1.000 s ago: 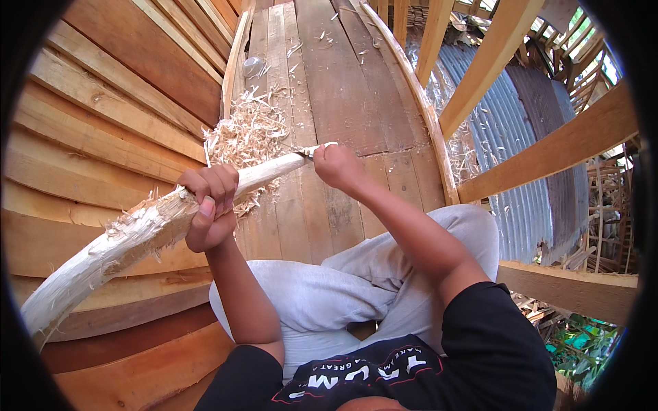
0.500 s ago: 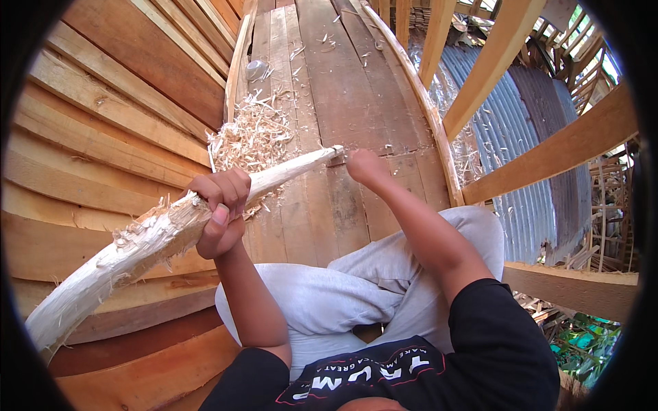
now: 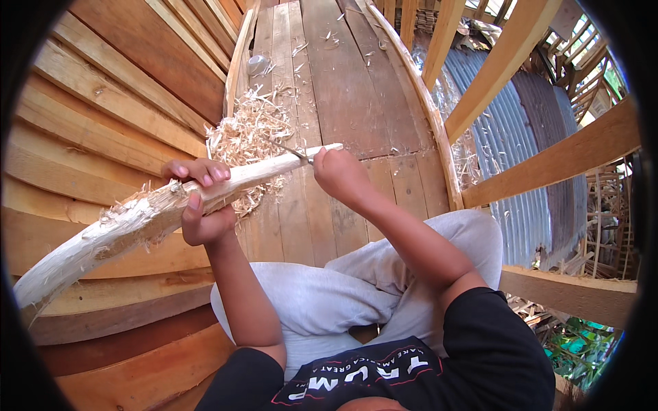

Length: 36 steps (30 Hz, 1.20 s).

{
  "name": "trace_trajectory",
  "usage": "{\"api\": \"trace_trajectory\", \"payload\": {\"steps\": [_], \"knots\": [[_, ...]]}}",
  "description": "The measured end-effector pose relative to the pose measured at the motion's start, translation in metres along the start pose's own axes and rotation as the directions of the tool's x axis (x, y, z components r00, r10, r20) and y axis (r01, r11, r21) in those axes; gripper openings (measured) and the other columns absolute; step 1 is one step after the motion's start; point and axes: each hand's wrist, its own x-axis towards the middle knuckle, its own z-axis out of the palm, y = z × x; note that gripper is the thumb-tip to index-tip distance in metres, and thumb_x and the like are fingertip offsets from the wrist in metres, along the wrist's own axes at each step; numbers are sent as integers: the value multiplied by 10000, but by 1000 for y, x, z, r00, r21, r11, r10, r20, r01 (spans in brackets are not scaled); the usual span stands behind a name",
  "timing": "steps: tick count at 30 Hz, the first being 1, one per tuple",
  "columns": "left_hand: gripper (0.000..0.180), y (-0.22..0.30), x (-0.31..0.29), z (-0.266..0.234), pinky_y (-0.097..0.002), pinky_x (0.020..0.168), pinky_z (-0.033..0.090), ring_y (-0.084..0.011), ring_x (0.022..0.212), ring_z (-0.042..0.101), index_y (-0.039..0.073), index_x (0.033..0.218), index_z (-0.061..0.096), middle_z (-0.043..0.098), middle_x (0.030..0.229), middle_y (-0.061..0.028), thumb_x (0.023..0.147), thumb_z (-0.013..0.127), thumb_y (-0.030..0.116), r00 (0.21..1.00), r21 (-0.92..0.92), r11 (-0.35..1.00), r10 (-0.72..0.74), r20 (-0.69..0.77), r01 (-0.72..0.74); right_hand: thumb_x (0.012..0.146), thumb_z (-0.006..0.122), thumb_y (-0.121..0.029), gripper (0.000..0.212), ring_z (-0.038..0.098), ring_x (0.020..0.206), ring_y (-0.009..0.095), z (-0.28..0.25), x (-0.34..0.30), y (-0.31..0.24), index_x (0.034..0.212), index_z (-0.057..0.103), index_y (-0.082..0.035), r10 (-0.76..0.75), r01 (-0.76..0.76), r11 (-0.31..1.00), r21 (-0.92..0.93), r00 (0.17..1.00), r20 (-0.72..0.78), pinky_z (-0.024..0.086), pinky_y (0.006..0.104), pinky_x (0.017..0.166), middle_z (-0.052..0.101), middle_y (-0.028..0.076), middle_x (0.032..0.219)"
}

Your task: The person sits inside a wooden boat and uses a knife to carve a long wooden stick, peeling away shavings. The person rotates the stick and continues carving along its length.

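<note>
A long, pale, peeled wooden pole (image 3: 113, 236) slants from the lower left up to the middle, thick at the left and thinner toward its far tip. Loose fibres and rough bark patches cling to its thick part. My left hand (image 3: 205, 225) holds it near mid-length, thumb on the near side and fingertips over the far side. Close to the thin tip, my right hand (image 3: 339, 175) is closed round the hidden handle of a knife. The narrow dark knife blade (image 3: 286, 148) lies across the pole, pointing left.
Curly wood shavings (image 3: 247, 133) are heaped on the plank floor (image 3: 370, 103) beyond the pole. A small clear cup (image 3: 258, 66) stands farther off. Stacked boards form a wall (image 3: 89, 130) on the left. Wooden posts (image 3: 504, 65) and corrugated metal sheets (image 3: 510, 164) are at the right.
My right hand has moved left from beyond the pole's tip onto its thin end, and the knife blade has come into sight. My left hand has shifted slightly left and its fingers have loosened.
</note>
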Motion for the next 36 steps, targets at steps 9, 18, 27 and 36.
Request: {"api": "trace_trajectory", "payload": {"steps": [9,18,27,36], "knots": [[199,-1,3,5,-396,805,396,-174,713,421,118,807,377,377,714,-30,808,529,246,997,40,996,-79,10,78,964,306,-291,530,636,828,451,20,14,21,788,669,53,-24,28,999,46,995,-101,492,540,785,654,286,843],[205,-7,0,7,-321,697,317,-134,633,335,136,751,338,323,658,-3,769,514,240,999,32,999,-37,21,36,970,316,-298,536,637,755,447,22,13,26,739,665,38,14,-11,1000,15,984,-176,500,541,741,646,275,763],[195,-10,4,6,-341,673,330,-136,604,340,117,757,347,333,645,-10,759,519,209,998,-1,1000,-8,64,8,967,324,-305,541,634,747,449,26,30,36,717,662,36,-22,27,999,22,976,-218,500,540,743,646,275,763],[195,-12,3,7,-341,677,329,-143,609,341,115,760,346,336,649,-15,747,519,204,996,-29,999,-23,88,26,970,319,-287,535,640,732,445,31,39,52,716,664,33,-46,49,999,5,968,-247,510,532,735,645,271,735]]}}
